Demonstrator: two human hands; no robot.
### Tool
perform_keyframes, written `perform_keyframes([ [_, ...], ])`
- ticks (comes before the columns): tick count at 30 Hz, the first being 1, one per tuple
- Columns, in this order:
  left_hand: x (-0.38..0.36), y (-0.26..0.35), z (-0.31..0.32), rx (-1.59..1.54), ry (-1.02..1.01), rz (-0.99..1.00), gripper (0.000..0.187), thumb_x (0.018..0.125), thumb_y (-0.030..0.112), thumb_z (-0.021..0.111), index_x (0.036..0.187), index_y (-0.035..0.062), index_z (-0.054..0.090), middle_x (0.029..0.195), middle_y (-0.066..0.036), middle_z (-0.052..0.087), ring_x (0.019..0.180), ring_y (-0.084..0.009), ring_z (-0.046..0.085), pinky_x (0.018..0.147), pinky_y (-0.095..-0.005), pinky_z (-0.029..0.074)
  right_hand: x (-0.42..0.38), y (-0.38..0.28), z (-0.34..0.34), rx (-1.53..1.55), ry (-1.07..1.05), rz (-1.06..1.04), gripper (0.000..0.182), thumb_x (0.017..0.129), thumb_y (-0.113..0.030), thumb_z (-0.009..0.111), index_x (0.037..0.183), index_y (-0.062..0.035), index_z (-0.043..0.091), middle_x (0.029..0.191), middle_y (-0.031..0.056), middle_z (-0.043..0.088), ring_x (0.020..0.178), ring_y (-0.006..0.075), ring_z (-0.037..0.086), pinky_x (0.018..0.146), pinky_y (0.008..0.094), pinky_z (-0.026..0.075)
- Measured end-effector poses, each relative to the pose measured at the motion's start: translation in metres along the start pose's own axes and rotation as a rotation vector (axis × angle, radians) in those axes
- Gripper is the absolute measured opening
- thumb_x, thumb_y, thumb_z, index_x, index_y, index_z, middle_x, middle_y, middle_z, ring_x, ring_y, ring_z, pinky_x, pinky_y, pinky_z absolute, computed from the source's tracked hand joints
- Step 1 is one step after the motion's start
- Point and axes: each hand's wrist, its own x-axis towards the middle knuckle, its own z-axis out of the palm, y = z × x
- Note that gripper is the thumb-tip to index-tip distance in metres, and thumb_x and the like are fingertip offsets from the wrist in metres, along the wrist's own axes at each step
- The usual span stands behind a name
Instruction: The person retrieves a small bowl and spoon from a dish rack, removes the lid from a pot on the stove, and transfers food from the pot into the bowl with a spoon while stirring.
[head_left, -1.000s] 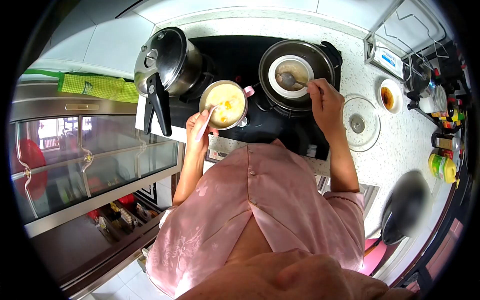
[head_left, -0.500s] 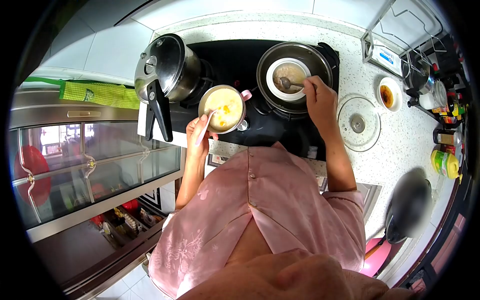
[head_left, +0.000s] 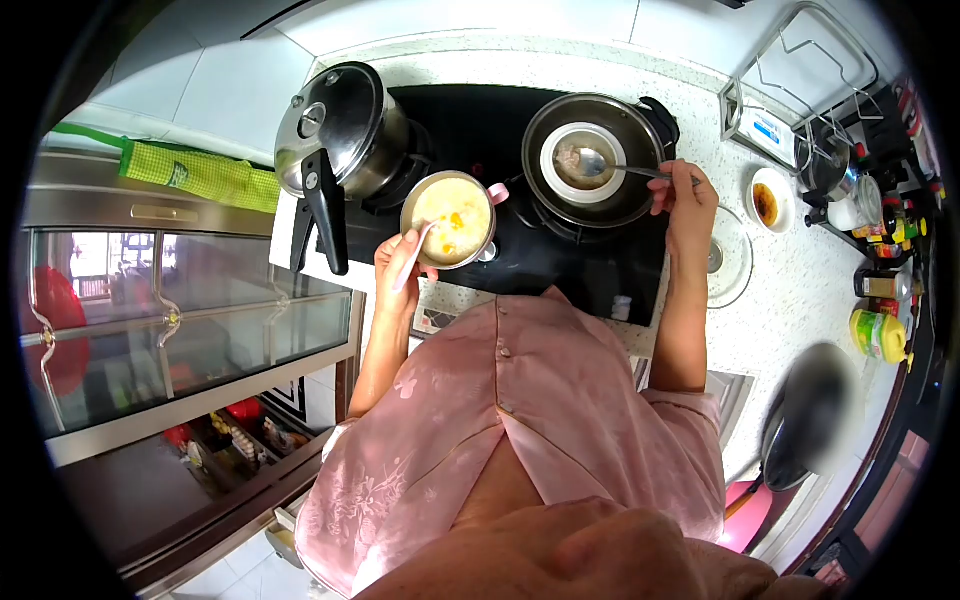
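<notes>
My left hand (head_left: 398, 262) is closed at the near-left rim of a round bowl (head_left: 408, 215) with a pink handle on its far side. Pale yellow porridge (head_left: 462, 205) with orange bits fills it, and a pale pink spoon (head_left: 408, 268) leans out past my thumb. My right hand (head_left: 685, 205) grips the handle of a metal spoon (head_left: 640, 171). The spoon's head is over a white bowl (head_left: 548, 160), at or just above some pale, lumpy food (head_left: 570, 160). That white bowl stands inside a dark pot (head_left: 640, 140) on the stove.
A pressure cooker (head_left: 335, 130) with a long black handle stands left on the black cooktop (head_left: 560, 270). To the right are a glass lid (head_left: 735, 260), a small white dish (head_left: 785, 205) with brown sauce, a wire rack (head_left: 740, 110), bottles and a dark pan (head_left: 805, 410).
My right hand has moved right and slightly down. The metal spoon now lies flatter, held farther back, its head shifted a little right. My left hand stays at the bowl.
</notes>
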Motion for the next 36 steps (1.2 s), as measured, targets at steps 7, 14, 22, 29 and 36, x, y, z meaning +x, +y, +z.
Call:
perform_keyframes([
  [7, -0.011, -0.002, -0.004, -0.030, -0.007, 0.017, 0.032, 0.087, 0.028, 0.057, 0.079, -0.0029, 0.062, 0.061, -0.009, 0.061, 0.042, -0.0126, 0.055, 0.039, -0.0216, 0.045, -0.003, 0.003, -0.018, 0.176, 0.011, 0.118, 0.029, 0.092, -0.026, 0.050, 0.093, 0.0024, 0.055, 0.069, 0.0138, 0.063, 0.051, 0.0124, 0.055, 0.046, 0.0244, 0.049],
  [14, -0.024, -0.002, -0.005, -0.020, 0.001, 0.030, 0.033, 0.087, 0.029, 0.057, 0.078, -0.0024, 0.062, 0.059, -0.008, 0.060, 0.041, -0.0123, 0.053, 0.040, -0.0206, 0.043, -0.010, 0.002, -0.005, 0.164, -0.009, 0.095, 0.029, 0.092, -0.027, 0.050, 0.091, 0.0016, 0.055, 0.071, 0.0144, 0.063, 0.053, 0.0132, 0.057, 0.048, 0.0254, 0.050],
  [22, -0.037, -0.001, -0.006, -0.024, 0.051, 0.024, 0.032, 0.088, 0.028, 0.055, 0.079, -0.0019, 0.063, 0.060, -0.007, 0.061, 0.041, -0.0116, 0.053, 0.039, -0.0203, 0.043, -0.024, -0.004, 0.024, -0.258, -0.068, -0.262, 0.022, 0.092, -0.020, 0.052, 0.091, 0.0008, 0.061, 0.069, 0.0063, 0.061, 0.054, 0.0063, 0.052, 0.050, 0.0199, 0.046],
  [29, -0.041, -0.003, -0.010, -0.018, 0.018, 0.022, 0.032, 0.088, 0.027, 0.054, 0.078, -0.0017, 0.063, 0.061, -0.007, 0.061, 0.041, -0.0110, 0.052, 0.039, -0.0201, 0.042, -0.018, -0.002, 0.015, -0.077, -0.045, -0.157, 0.025, 0.092, -0.022, 0.051, 0.090, 0.0012, 0.059, 0.070, 0.0097, 0.062, 0.054, 0.0085, 0.054, 0.050, 0.0225, 0.049],
  [36, -0.041, -0.007, -0.012, 0.001, -0.003, -0.004, 0.032, 0.087, 0.029, 0.056, 0.076, -0.0005, 0.064, 0.060, -0.007, 0.061, 0.040, -0.0105, 0.051, 0.039, -0.0197, 0.040, -0.015, 0.012, -0.008, 0.190, -0.028, 0.039, 0.029, 0.094, -0.026, 0.046, 0.094, 0.0019, 0.055, 0.073, 0.0152, 0.064, 0.053, 0.0137, 0.057, 0.048, 0.0257, 0.052],
])
